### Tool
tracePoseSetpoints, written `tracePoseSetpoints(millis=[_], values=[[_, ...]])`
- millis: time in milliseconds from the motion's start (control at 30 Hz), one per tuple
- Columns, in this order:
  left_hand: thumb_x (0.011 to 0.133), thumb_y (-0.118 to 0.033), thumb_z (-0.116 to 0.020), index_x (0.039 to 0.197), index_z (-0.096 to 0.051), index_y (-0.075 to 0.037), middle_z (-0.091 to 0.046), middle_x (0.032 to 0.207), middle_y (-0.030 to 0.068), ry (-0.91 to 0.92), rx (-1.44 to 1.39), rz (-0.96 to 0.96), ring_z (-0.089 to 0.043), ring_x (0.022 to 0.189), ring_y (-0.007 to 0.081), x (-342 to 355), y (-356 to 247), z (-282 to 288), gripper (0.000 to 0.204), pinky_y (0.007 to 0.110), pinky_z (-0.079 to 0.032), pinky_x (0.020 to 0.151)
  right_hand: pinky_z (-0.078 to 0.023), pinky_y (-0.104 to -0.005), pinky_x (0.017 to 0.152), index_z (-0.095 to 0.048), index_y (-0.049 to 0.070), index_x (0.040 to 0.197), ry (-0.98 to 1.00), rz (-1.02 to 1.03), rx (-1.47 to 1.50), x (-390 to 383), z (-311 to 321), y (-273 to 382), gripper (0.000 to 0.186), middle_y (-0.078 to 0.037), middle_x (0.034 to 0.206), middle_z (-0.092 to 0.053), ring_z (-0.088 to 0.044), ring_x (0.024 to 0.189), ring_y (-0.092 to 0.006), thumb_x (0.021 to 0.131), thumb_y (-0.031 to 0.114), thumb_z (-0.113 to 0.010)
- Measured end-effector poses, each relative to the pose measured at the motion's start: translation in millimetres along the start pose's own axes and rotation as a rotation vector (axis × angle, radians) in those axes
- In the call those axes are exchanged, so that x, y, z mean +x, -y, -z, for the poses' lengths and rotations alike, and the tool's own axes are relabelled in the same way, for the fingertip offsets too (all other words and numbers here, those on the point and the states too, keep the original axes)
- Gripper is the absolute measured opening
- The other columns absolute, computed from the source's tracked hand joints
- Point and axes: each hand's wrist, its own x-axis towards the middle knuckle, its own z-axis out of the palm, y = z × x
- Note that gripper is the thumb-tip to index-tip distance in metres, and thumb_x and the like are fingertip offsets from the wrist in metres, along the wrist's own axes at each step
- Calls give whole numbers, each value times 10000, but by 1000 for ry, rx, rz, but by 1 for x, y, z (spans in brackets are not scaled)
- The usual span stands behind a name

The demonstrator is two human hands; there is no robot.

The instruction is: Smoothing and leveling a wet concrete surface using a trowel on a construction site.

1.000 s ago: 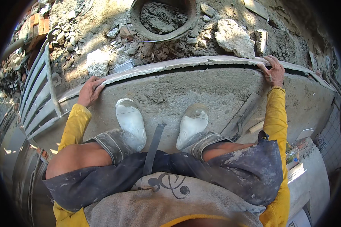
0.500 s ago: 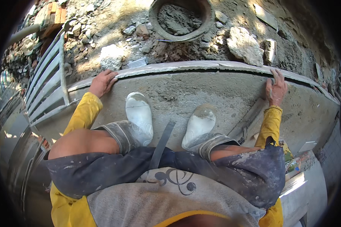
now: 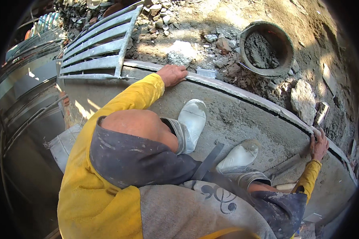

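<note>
Outdoor building site, rubble (image 3: pixel 302 101), tub (image 3: pixel 285 48) of grey mortar (image 3: pixel 260 51)

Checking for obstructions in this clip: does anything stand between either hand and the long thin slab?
Nothing visible does. The left hand and right hand both appear to touch the long thin slab; the large rubble chunk lies on its far side.
</note>
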Motion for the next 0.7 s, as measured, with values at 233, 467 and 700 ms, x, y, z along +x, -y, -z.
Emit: tracePoseSetpoints(millis=[233, 467, 700], values=[[936, -141, -546, 1107, -541, -104, -590, 1033, 115, -16, -25, -13, -640, 886, 368, -1, 3, 6, 176, 487, -519, 705, -273, -443, 1143, -673, 218, 1219, -72, 168, -26, 13, -5, -3, 294, 4, 1309, -610, -558, 1219, -192, 953, 321, -599], [921, -106, -578, 1103, -554, -95, -592, 967, 124, -53, -42, -12, -632, 855, 386, 8, -7, 17, 184, 486, -512, 711, -388, -399, 1029, -670, 196, 1197, -252, 281, 72, 17, -31, -24, 275, -11, 1172, -677, -599, 1154, -195, 954, 308, -608], [908, -96, -603, 1115, -581, -90, -611, 1008, 134, 1, -87, 25, -628, 893, 400, 2, -7, 14, 208, 475, -515, 750, -419, -387, 1035, -667, 127, 1211, -30, 242, 169, 20, -11, -21, 374, -84, 1263, -643, -588, 1190, -271, 913, 351, -653]])
